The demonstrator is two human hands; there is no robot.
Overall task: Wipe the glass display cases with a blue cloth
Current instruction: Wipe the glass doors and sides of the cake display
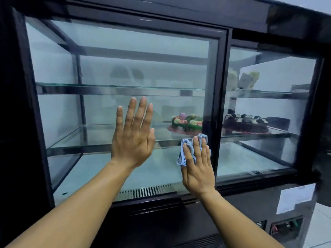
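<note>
Head camera looks forward, close up, at the display case [125,56] (wide-angle view).

**Shelves inside the display case**

We see a black-framed display case [222,111] with glass shelves on both sides of its central upright. On the left, the upper glass shelf [114,86] carries nothing we can make out. The middle shelf [100,133] holds a cake with green and pink decorations [187,122] at its right end, just beside the upright. On the right, a dark chocolate cake [246,123] sits on the shelf [279,134] at the same level. Above it, pale blurred items [248,79] rest on the right upper shelf [268,93]; we cannot tell what they are. The case floor [157,169] is pale, with a slotted vent [145,191] along its front edge.
</note>
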